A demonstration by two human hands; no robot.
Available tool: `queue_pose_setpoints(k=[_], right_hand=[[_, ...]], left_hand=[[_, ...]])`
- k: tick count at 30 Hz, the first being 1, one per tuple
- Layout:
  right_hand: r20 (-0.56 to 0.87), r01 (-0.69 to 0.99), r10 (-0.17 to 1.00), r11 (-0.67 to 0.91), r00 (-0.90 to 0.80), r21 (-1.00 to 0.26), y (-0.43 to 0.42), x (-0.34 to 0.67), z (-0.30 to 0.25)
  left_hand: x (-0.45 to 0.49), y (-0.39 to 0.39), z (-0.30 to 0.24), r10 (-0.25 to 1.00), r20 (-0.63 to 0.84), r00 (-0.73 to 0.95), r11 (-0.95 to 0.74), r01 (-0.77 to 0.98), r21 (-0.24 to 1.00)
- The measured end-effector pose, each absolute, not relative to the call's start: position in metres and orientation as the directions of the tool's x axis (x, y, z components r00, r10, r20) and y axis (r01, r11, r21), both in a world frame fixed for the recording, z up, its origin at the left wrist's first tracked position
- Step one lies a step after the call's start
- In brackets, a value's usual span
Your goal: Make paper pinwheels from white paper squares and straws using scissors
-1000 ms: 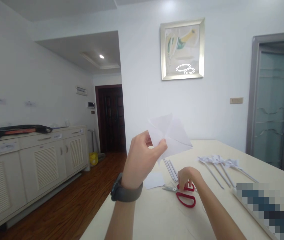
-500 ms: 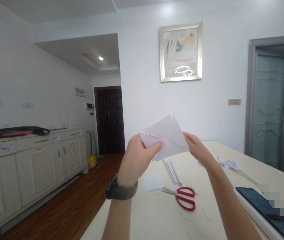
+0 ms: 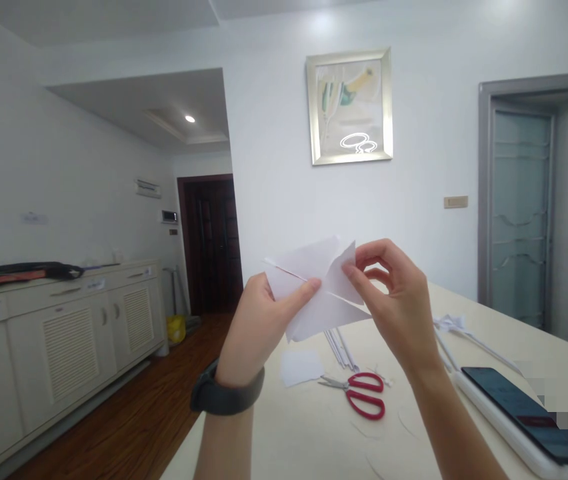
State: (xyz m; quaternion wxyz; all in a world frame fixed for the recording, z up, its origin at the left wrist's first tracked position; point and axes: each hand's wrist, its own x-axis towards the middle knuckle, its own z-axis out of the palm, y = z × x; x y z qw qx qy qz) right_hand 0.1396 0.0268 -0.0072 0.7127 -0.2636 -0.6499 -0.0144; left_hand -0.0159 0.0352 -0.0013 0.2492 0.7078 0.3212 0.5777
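Note:
A piece of white paper [image 3: 309, 313] with diagonal slits is raised above the table between both hands. My left hand [image 3: 269, 313] grips its left side, the thumb lying flat on the front near the middle. Between thumb and fingers, my right hand [image 3: 389, 287] pinches a flap at the upper right, which bends away from the rest of the sheet. Below on the table lie scissors [image 3: 367, 393] with red handles, blades pointing left. Behind them are several rolled white paper sticks [image 3: 341, 350]. A flat white paper square [image 3: 301, 368] rests left of the sticks.
On the right side of the table [image 3: 314, 440] a phone [image 3: 514, 407] lies on a white object. Behind it is a white paper pinwheel-like shape [image 3: 451, 323] on a stick. Thin scraps lie around the scissors. A cabinet [image 3: 79, 347] stands to the left.
My right hand has moved from the paper's right corner inward and up, and now pinches a flap that is bent over. The left hand keeps its grip. The view has shifted slightly right.

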Motion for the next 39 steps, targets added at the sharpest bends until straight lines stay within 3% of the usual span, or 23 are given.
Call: queue_pose_setpoints(k=[4, 8, 19, 33, 39], right_hand=[[0.982, 0.435, 0.161, 0.88, 0.102, -0.189, 0.0234, 0.1366, -0.0067], [0.995, 0.444, 0.101, 0.891, 0.019, -0.099, 0.0228, 0.1374, -0.0068], [0.951, 0.395, 0.271, 0.865, 0.148, -0.308, 0.0238, 0.1438, -0.0059], [0.934, 0.413, 0.341, 0.84, 0.101, -0.352, 0.0233, 0.1462, -0.0046], [0.947, 0.343, 0.307, 0.883, 0.098, -0.321, 0.0218, 0.1452, -0.0027]], left_hand=[[-0.0149, 0.0332, -0.0002, 0.758, 0.642, 0.119, -0.653, 0.159, 0.741], [-0.0151, 0.0326, 0.0001, 0.742, 0.652, 0.156, -0.671, 0.188, 0.718], [-0.0167, 0.032, 0.0007, 0.731, 0.627, 0.271, -0.678, 0.173, 0.715], [-0.0206, 0.0323, 0.0035, 0.719, 0.607, 0.339, -0.682, 0.177, 0.709], [-0.0215, 0.0315, 0.004, 0.722, 0.6, 0.344, -0.681, 0.205, 0.703]])
